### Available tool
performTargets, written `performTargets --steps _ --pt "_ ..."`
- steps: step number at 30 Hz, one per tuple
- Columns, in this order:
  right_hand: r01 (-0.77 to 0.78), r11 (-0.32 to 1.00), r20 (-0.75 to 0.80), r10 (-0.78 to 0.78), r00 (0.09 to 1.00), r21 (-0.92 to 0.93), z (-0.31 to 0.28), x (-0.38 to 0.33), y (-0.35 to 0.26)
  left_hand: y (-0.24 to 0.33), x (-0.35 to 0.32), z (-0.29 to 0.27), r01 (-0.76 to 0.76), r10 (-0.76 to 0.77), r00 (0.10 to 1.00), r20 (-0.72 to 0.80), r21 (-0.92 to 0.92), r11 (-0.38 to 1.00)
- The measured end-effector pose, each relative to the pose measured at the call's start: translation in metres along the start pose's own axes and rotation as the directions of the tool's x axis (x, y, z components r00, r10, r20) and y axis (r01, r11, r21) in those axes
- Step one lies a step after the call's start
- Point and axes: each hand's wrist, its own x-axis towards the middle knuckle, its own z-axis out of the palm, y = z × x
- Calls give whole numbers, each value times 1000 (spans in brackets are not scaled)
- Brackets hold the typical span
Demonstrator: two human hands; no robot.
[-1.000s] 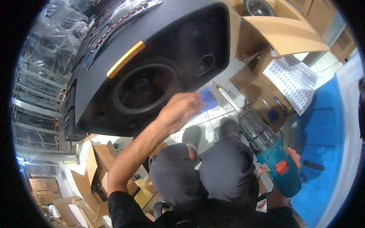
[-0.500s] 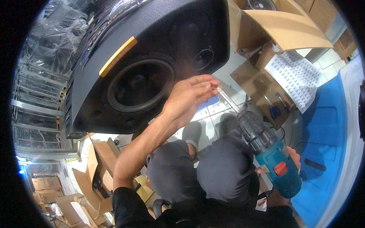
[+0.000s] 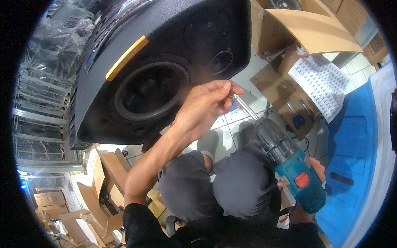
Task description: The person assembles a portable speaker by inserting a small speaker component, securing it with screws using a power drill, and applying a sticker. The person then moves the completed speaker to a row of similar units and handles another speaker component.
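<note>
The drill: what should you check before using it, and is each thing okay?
1. Right hand grips the blue drill by its handle: ok.
2. Bit seated in the chuck: ok.
3. Left hand fingers pinch the bit's tip; a screw there: cannot tell.
4. Bit tip on the black speaker cabinet: not ok, it is off to the side.
5. Cabinet steady: cannot tell.
6. Scissors on the cardboard, away from the bit: ok.

A teal-and-black cordless drill (image 3: 289, 165) is sitting gripped in the right hand (image 3: 316, 173), tilting up-left; its long silver bit (image 3: 245, 106) is reaching the left hand (image 3: 204, 105), whose fingertips are pinching the tip.
</note>
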Motion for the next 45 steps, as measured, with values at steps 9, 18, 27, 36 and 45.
performTargets --steps 9,18,27,36,45 --pt "245 969 -17 -245 969 -22 3 6 -3 -2 3 1 -66 66 998 23 -5 998" --pt "557 828 -200 -537 819 61 14 19 1 16 26 12 -217 240 957 163 -145 965" --pt "893 441 -301 -866 398 -86 4 76 -13 47 61 35 -117 185 980 71 -544 831" --pt "756 598 -380 -656 652 266 -11 64 -51 54 68 40 -156 217 976 26 -613 775" --pt "761 534 -289 -712 640 370 -19 76 -49 52 64 45 -247 371 926 65 -639 729"
